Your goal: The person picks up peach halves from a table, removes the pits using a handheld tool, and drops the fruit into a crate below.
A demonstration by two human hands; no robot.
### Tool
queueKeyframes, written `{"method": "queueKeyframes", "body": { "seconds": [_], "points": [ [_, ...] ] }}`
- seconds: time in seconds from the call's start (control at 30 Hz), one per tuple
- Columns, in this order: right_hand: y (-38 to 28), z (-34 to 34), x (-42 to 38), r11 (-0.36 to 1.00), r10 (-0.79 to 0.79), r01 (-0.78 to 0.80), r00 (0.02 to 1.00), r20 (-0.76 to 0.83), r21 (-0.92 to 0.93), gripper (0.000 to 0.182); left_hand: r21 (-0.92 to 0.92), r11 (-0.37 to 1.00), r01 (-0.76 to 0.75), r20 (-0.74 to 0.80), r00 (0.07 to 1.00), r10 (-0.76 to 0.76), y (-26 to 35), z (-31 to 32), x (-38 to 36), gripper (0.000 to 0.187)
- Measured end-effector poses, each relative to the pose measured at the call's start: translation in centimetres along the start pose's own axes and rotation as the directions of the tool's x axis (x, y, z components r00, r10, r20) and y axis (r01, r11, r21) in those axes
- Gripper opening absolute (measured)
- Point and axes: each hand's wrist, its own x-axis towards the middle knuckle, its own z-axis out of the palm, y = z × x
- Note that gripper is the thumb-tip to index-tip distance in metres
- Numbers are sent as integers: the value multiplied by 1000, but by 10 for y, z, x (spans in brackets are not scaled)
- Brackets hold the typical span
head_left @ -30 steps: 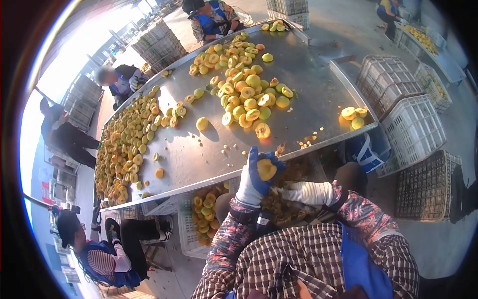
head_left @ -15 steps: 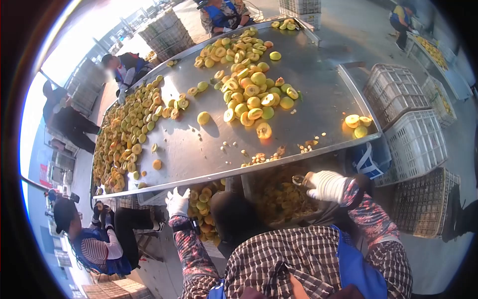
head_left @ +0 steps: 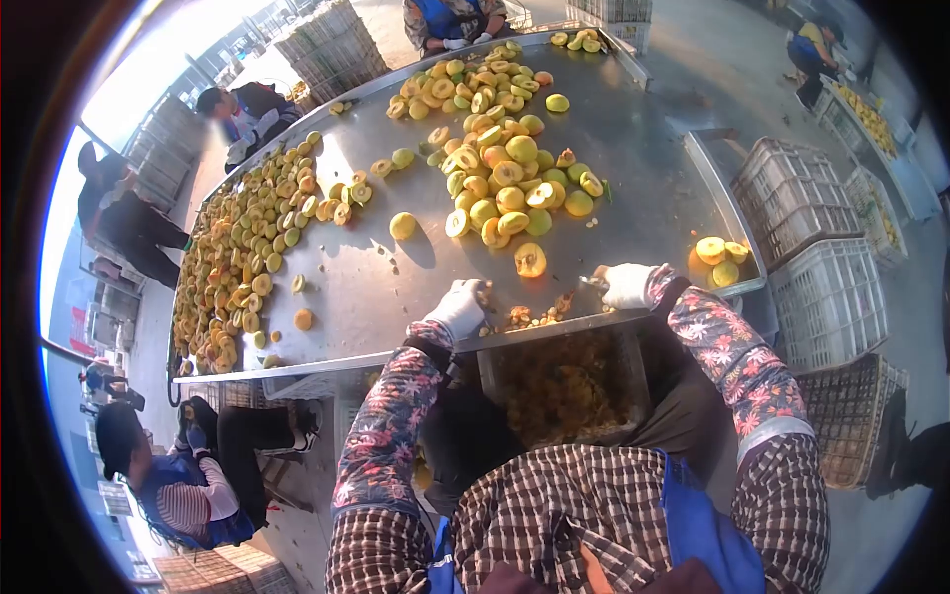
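My left hand (head_left: 462,308), in a white glove, is over the table's near edge with its fingers curled together; what they hold, if anything, is too small to name. To the right, my gloved right hand (head_left: 627,286) is closed on a small metal tool (head_left: 597,281). Fruit pits and scraps (head_left: 534,316) lie between the hands on the metal table (head_left: 366,322). Just beyond them is a cut fruit (head_left: 530,260) with its cut face up. A heap of halved and whole yellow-green fruit (head_left: 510,173) lies farther back.
Many fruit halves (head_left: 233,267) cover the table's left side. A few pieces (head_left: 719,259) sit at its right corner. Below the near edge is a crate of dark scraps (head_left: 569,381). Stacked crates (head_left: 829,297) stand at right. Several people are around, one seated at lower left (head_left: 178,485).
Both hands have risen from below the table edge to above it. My left hand has moved right and its spread fingers have closed. My right hand has moved up with the tool.
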Motion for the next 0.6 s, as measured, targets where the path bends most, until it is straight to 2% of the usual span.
{"method": "queueKeyframes", "body": {
  "seconds": [0.07, 0.13, 0.2, 0.27, 0.33, 0.37, 0.4, 0.47, 0.5, 0.53, 0.6],
  "points": [
    [-21, 3, 10, 999, 11, -14, 998, 64, 50, 47, -24, 992, -126, 153, 980, 128, 27, -2, -12, 46],
    [-17, 34, 51, 976, -217, 216, 974, 56, 27, 49, -17, 984, -180, 146, 973, 181, 23, 13, -5, 43],
    [-38, 41, 62, 941, -289, 269, 955, 71, 206, 50, -9, 972, -234, 142, 962, 233, 26, 16, -4, 42],
    [-49, 38, 71, 899, -318, 251, 938, 139, 359, 36, -179, 948, -264, 272, 913, 305, 36, 10, -7, 40],
    [-56, 35, 79, 838, -354, 203, 909, 220, 507, 27, -115, 960, -256, 256, 926, 278, 32, 18, -1, 39],
    [-61, 33, 80, 829, -370, 223, 906, 204, 513, 17, -190, 950, -246, 286, 912, 293, 31, 16, 1, 38],
    [-64, 31, 77, 829, -369, 224, 908, 200, 512, 17, -266, 936, -231, 312, 898, 310, 31, 14, 2, 37],
    [-70, 27, 70, 705, -281, -38, 902, 328, 708, 10, -278, 932, -231, 346, 882, 322, 28, 10, 3, 34],
    [-74, 26, 62, 636, -221, -129, 914, 339, 761, 8, -347, 927, -144, 374, 885, 277, 27, 9, 4, 33],
    [-75, 26, 58, 588, -197, -167, 920, 340, 791, 20, -411, 910, -54, 403, 885, 235, 28, 9, 5, 32],
    [-76, 25, 58, 552, -315, -88, 899, 305, 829, 19, -422, 907, -12, 434, 875, 214, 34, 5, 2, 32]
  ]
}}
